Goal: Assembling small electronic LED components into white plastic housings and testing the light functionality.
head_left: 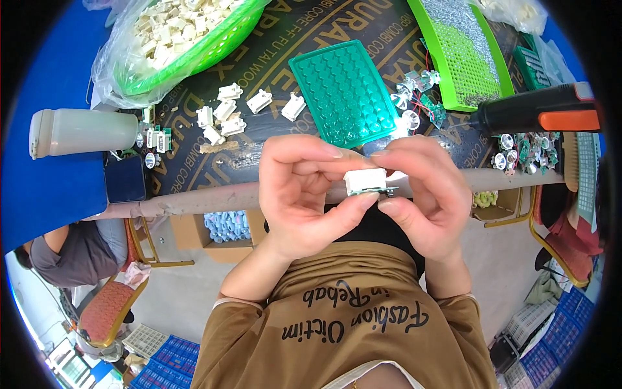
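White block (365, 178): centre of frame, green board (378, 190) along its lower edge.
Left hand (295, 194): fingers pinched on the block.
Right hand (431, 194): fingers pinched at its right end.
Green tray (340, 91): upper centre, on the desk (245, 154).

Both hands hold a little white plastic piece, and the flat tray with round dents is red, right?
No: the flat plastic tray with round dents is green, as the head view shows. The left hand and right hand do hold the little white plastic piece.
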{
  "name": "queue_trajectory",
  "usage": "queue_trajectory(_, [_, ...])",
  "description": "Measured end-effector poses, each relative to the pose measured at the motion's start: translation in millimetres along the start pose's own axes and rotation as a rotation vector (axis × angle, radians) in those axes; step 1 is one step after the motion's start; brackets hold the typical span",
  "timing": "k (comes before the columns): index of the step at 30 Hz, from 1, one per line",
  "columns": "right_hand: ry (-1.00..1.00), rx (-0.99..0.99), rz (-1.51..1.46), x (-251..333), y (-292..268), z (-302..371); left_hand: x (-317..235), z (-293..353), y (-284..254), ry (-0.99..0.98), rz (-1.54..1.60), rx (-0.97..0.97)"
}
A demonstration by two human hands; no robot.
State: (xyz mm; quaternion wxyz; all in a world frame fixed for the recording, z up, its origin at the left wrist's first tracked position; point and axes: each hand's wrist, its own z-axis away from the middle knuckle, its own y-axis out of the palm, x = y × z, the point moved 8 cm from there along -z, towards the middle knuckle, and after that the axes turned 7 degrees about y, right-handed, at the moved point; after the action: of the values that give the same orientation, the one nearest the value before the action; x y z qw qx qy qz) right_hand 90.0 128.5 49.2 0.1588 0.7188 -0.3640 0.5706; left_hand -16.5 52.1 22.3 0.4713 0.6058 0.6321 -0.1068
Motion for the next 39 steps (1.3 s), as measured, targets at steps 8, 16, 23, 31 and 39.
queue_trajectory(8, [-0.025, 0.007, 0.028, 2.4, -0.2, 1.2, -3.0, -0.5, -2.5, 0.023, -0.096, 0.033])
queue_trajectory(16, [-0.013, 0.017, -0.010, 1.3, 1.5, 1.6, -5.3, -1.9, -1.4, 0.031, -0.152, 0.063])
queue_trajectory(23, [-0.027, -0.014, -0.027, -0.2, -1.0, 1.8, -1.5, 1.0, -2.3, -0.034, -0.048, 0.005])
queue_trajectory(31, [0.015, -0.019, -0.050, -2.2, 0.0, 2.4, -2.1, -1.2, -1.0, -0.025, -0.019, 0.015])
queue_trajectory(39, [0.006, -0.026, -0.050, -2.0, -1.0, 3.7, -4.7, -0.6, -2.0, 0.006, -0.193, 0.035])
